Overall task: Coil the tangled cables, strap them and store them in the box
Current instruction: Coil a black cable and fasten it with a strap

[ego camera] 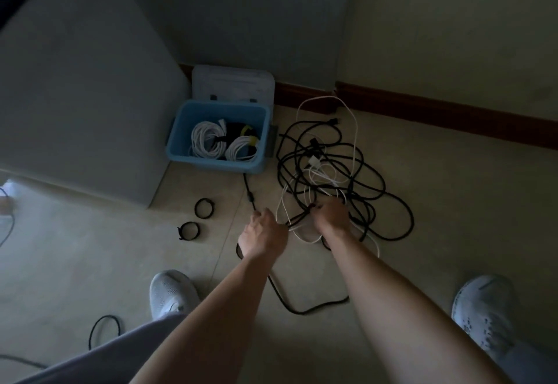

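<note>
Two strapped white coils (208, 142) lie in the box (181, 155); the tangle (332, 166) awaits on the floor (447, 202), left hand (265, 232) and right hand (332, 216) fingers curled round strands.

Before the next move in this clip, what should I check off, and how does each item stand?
1. Grip on cables: left hand and right hand both hold strands of the cable tangle. Ok.
2. One cable pulled free: black and white strands lie crossed. Not ok.
3. Straps at hand: two black straps lie left of the hands. Ok.
4. Box open: blue box has its lid up. Ok.
5. Room left beside the strapped coils inside: cannot tell.
</note>
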Demonstrator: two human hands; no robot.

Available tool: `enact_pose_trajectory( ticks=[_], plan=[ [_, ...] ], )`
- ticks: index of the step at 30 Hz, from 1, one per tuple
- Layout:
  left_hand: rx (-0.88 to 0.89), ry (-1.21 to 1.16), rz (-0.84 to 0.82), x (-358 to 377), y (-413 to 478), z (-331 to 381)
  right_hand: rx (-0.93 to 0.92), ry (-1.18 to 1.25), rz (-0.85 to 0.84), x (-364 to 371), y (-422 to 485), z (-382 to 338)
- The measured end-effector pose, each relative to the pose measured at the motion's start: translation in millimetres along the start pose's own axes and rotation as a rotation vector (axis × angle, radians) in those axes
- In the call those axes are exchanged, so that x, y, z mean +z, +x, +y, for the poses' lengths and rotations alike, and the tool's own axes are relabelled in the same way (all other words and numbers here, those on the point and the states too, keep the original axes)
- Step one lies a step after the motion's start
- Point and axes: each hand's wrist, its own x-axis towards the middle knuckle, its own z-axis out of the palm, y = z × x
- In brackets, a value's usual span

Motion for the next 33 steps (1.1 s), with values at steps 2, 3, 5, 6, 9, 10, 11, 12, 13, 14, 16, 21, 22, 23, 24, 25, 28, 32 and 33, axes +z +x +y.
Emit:
enact_pose_trajectory(
  ticks=[2, 3, 5, 6, 9, 10, 11, 12, 13, 14, 16, 21, 22, 23, 24, 25, 28, 32, 33],
  plan=[
    [0.056, -0.037, 0.016, -2.6, -1.8, 7.9, -0.008, 0.016, 0.012, -4.8, -2.5, -4.2],
    [0.072, -0.04, 0.014, -4.5, -2.5, 10.0, -0.007, 0.009, -0.014, -7.0, -4.5, -6.1],
    [0.078, -0.034, -0.012, -8.8, -4.3, 15.5, -0.03, 0.017, -0.073, -11.9, -9.2, -8.1],
    [0.07, -0.033, -0.035, -10.2, -4.1, 16.7, -0.046, 0.061, -0.114, -11.2, -10.6, -8.3],
    [0.04, -0.065, -0.068, -13.3, -2.0, 17.1, -0.052, 0.244, -0.314, -1.3, -11.8, -7.6],
    [0.037, -0.066, -0.066, -13.4, -1.1, 15.5, -0.05, 0.228, -0.371, 4.2, -11.3, -8.0],
    [0.037, -0.066, -0.067, -12.5, -0.5, 14.1, -0.071, 0.143, -0.39, 8.4, -9.3, -7.5],
    [0.035, -0.067, -0.07, -11.1, -0.1, 12.0, -0.113, 0.015, -0.369, 11.6, -6.7, -7.0],
    [0.028, -0.071, -0.073, -10.2, 1.6, 8.4, -0.161, -0.126, -0.321, 16.2, -3.5, -8.0],
    [0.024, -0.074, -0.078, -9.3, 2.1, 6.2, -0.203, -0.246, -0.265, 18.0, -3.4, -8.9],
    [0.015, -0.076, -0.084, -10.7, 4.5, 1.6, -0.257, -0.316, -0.143, 18.7, -4.7, -11.6],
    [0.063, -0.159, -0.016, -26.9, 6.4, 4.3, -0.34, -0.016, 0.251, -12.4, -16.5, -26.1],
    [0.101, -0.185, 0.013, -33.6, 3.3, 7.8, -0.376, 0.075, 0.278, -23.7, -22.2, -33.7],
    [0.148, -0.196, 0.036, -40.5, -0.7, 12.5, -0.412, 0.163, 0.275, -34.8, -28.9, -42.0],
    [0.201, -0.183, 0.046, -47.8, -4.2, 19.7, -0.439, 0.239, 0.263, -45.4, -35.5, -50.6],
    [0.251, -0.161, 0.045, -55.9, -8.3, 27.4, -0.466, 0.308, 0.246, -56.5, -41.7, -59.1],
    [0.351, -0.166, 0.038, -84.9, -30.0, 46.2, -0.525, 0.493, 0.173, -90.9, -71.6, -81.0],
    [0.408, -0.223, 0.115, -126.2, -62.0, 60.1, -0.585, 0.597, 0.169, -132.9, -108.3, -102.9],
    [0.437, -0.23, 0.117, -139.1, -75.7, 64.1, -0.591, 0.636, 0.178, -146.7, -120.7, -107.8]
  ],
)
